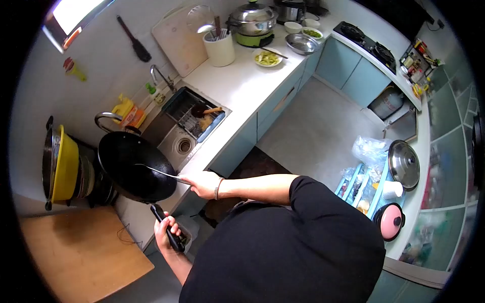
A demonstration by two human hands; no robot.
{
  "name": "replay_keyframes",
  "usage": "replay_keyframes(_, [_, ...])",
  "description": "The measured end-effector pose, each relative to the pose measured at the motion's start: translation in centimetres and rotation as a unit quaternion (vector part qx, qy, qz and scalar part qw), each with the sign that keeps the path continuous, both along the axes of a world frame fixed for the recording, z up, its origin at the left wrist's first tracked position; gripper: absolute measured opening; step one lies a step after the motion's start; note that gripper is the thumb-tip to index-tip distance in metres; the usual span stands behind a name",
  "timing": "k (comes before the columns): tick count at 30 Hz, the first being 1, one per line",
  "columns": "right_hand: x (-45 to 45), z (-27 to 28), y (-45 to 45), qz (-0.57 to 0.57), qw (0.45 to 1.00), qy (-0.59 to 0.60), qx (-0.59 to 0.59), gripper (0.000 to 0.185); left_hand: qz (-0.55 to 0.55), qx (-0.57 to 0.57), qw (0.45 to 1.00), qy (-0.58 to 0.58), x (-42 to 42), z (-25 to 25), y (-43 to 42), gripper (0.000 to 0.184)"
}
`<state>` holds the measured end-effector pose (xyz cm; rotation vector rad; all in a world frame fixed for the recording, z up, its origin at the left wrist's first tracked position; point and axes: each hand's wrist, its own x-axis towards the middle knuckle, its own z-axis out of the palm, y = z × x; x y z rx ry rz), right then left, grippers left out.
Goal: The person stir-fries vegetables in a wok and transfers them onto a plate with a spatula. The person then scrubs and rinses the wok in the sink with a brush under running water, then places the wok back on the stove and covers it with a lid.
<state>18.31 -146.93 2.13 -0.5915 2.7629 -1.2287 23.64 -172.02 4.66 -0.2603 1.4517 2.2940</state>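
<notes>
Gripping the black wok (126, 174) by its long handle, the left hand (164, 233) has its fingers curled firmly round the grip. The right hand (203, 185) is closed about the metal handle of a cooking utensil (160, 172), whose far end reaches into the wok; the shape of that end is hard to make out against the dark inside. The wok sits directly ahead of both hands, its open side turned toward them. Just beyond the right hand is the sink (160, 132), with a brush (205, 121) lying in a rack at its far end. Across the wok from the hands stands a yellow basin (65, 164). Left of the left hand is a wooden board (83, 252), and the white bench (222, 81) stretches away past the right hand.
</notes>
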Motion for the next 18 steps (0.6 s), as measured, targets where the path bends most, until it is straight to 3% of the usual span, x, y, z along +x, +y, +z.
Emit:
replay_keyframes(3, [0.4, -0.2, 3.4, -0.024, 0.997, 0.022, -0.063, 0.046, -0.014, 0.143, 0.99, -0.014, 1.4, 0.8, 1.8, 0.022])
replay_keyframes(5, [1.0, -0.8, 7.3, -0.01, 0.984, -0.001, -0.177, 0.047, -0.04, 0.243, 0.969, -0.034, 2.8, 0.8, 3.9, 0.028])
replay_keyframes(7, [2.4, -1.0, 11.1, -0.036, 0.981, 0.046, -0.184, 0.047, -0.038, 0.299, 0.952, -0.047, 4.4, 1.5, 7.3, 0.031])
replay_keyframes(8, [3.5, 0.0, 13.5, -0.054, 0.978, -0.039, -0.198, 0.046, -0.038, 0.325, 0.944, -0.05, 5.0, 1.7, 9.2, 0.033])
replay_keyframes(10, [5.3, 1.5, 18.4, -0.095, 0.954, -0.173, -0.225, 0.047, -0.046, 0.354, 0.933, -0.055, 5.9, 1.9, 13.5, 0.034])
replay_keyframes(13, [7.5, 1.5, 26.0, -0.112, 0.943, -0.149, -0.277, 0.042, -0.055, 0.385, 0.919, -0.067, 6.5, 2.3, 21.1, 0.037])
replay_keyframes(18, [12.6, 3.5, 38.7, -0.174, 0.94, -0.116, -0.269, 0.037, -0.18, 0.373, 0.906, -0.089, 5.4, 1.4, 32.3, 0.038])
